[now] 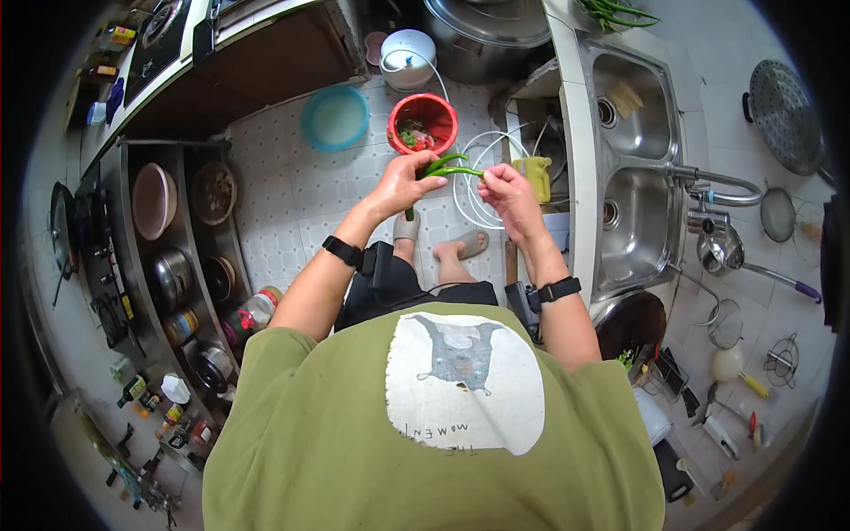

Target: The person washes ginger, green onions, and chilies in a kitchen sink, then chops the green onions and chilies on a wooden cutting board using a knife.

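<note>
My left hand [410, 180] holds several long green chili peppers [451, 170], their ends fanning out past the fingers. One dark green end also hangs below that palm. The thumb and forefinger of my right hand [510, 199] pinch the far end of the lowest pepper, which stretches level between both hands. Just beyond them on the floor stands a red plastic bucket [438, 109] with green and reddish scraps [415, 135] inside. A blue plastic basin [335, 118] of cloudy liquid sits to its left.
To the right is a double stainless steel sink [634, 229] with a faucet [724, 186]. More green peppers [614, 13] lie on the counter. A white hose [465, 192] coils near a yellow jug [533, 178]. A metal shelf [199, 259] stands left. A large lidded pot [488, 40] is at the back.
</note>
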`<state>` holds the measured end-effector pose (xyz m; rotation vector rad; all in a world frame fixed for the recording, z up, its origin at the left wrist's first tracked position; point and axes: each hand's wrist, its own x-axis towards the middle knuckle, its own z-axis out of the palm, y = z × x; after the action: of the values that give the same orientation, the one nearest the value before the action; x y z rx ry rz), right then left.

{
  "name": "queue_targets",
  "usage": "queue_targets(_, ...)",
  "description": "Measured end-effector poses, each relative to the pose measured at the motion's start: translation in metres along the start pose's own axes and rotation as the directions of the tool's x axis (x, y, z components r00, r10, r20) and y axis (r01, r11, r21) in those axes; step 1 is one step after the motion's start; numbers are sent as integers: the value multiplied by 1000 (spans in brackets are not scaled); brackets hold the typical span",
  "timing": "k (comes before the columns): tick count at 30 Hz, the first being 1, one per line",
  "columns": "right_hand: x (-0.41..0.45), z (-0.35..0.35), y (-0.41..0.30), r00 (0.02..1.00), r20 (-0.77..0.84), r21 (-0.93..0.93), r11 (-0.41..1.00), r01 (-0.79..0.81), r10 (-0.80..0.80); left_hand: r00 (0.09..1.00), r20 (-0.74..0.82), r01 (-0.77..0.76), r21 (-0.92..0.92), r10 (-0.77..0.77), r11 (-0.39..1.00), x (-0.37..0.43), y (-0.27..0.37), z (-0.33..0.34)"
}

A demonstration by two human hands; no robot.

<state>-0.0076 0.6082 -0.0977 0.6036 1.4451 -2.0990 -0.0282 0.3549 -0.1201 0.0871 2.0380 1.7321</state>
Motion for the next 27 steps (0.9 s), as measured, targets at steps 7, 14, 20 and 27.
queue_targets(7,26,24,-2,938,345,714,653,-253,-14,996,-79,-44,85,51,995,0,-48,-40)
queue_targets(14,126,30,-14,949,-86,-502,836,223,-304,853,-195,212,-718,-485,662,-9,-82,-61)
queue_targets(20,110,-18,1,879,-72,-522,769,369,-470,848,-140,253,-741,-512,622,14,-60,-31)
queue_targets(27,4,-131,-7,838,-428,-280,931,233,-339,895,159,432,-541,-416,722,77,-13,79)
